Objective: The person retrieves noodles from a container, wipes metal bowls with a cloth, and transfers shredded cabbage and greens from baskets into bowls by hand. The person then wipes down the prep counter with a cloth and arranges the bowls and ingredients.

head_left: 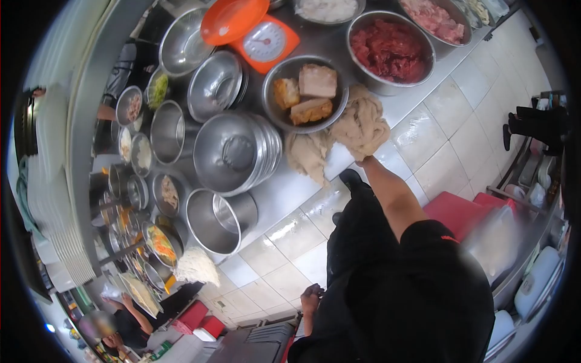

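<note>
My right arm reaches to the counter edge, where my right hand [364, 161] is closed on a crumpled beige cloth [361, 124]; the cloth hides most of its fingers. A second beige cloth part [308, 156] lies beside it on the counter, perhaps the same piece. Touching the cloth is a steel bowl [270, 115] with several browned blocks of meat [318, 81]. Away from the counter, my left hand [311, 296] hangs low with its fingers curled; nothing shows in it.
A bowl of dark red sliced meat [392, 51], an orange scale [269, 42], stacked steel bowls [233, 151] and a deep steel pot [212, 224] stand along the counter. White noodles [196, 266] lie at its end. Another person [130, 323] is at lower left. The tiled floor [436, 133] looks wet.
</note>
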Action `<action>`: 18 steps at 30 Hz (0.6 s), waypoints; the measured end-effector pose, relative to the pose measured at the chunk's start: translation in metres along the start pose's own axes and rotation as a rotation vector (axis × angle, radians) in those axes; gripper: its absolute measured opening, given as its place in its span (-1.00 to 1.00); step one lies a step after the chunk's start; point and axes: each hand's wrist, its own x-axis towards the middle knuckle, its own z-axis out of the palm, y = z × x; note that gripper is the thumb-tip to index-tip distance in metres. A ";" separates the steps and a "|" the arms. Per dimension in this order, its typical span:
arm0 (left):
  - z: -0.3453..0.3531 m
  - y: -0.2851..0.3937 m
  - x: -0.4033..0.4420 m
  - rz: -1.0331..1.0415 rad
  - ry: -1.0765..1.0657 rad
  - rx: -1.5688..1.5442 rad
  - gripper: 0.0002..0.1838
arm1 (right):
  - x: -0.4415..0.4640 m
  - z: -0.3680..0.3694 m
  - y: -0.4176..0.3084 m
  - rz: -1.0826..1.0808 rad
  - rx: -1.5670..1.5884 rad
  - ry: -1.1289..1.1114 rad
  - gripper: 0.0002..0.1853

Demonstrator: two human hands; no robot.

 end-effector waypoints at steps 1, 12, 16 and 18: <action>-0.002 -0.008 0.005 -0.008 0.000 -0.015 -0.66 | -0.004 -0.001 0.014 0.024 -0.013 -0.012 -0.46; 0.006 -0.101 -0.032 -0.241 0.135 -0.417 -0.60 | -0.046 0.066 0.175 0.129 -0.191 -0.196 -0.54; 0.030 -0.267 -0.014 0.139 0.085 0.432 -0.62 | 0.097 0.029 0.248 -1.004 -0.679 -0.368 -0.77; 0.056 -0.384 0.012 0.301 0.137 0.634 -0.61 | 0.153 0.013 0.264 -1.095 -0.747 -0.350 -0.80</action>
